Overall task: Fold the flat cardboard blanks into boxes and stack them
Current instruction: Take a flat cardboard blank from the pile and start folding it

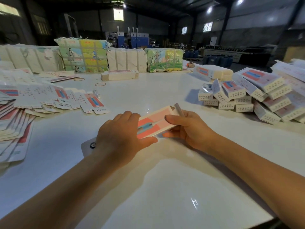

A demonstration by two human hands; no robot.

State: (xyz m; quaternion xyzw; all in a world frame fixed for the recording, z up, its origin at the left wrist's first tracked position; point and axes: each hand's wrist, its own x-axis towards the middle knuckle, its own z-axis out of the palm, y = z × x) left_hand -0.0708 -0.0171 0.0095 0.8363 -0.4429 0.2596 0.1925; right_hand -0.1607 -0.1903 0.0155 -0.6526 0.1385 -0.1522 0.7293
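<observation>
A half-formed cardboard box (153, 123) with a pink, red and blue print is held just above the white table (165, 187) in the middle. My left hand (122, 138) grips its near left end, thumb along the lower edge, and a white end flap (88, 147) sticks out beside my wrist. My right hand (186, 128) pinches the right end, thumb on the printed face, fingers behind an upright grey flap (179, 109). Flat blanks (41, 98) lie fanned at the left. Folded boxes (247, 96) are heaped at the right.
Strapped bundles of printed card (82, 55) stand along the far edge, with a low stack of blanks (119, 75) in front. Rubber bands (100, 84) lie on the table beyond the blanks. The table's near edge runs at the lower right.
</observation>
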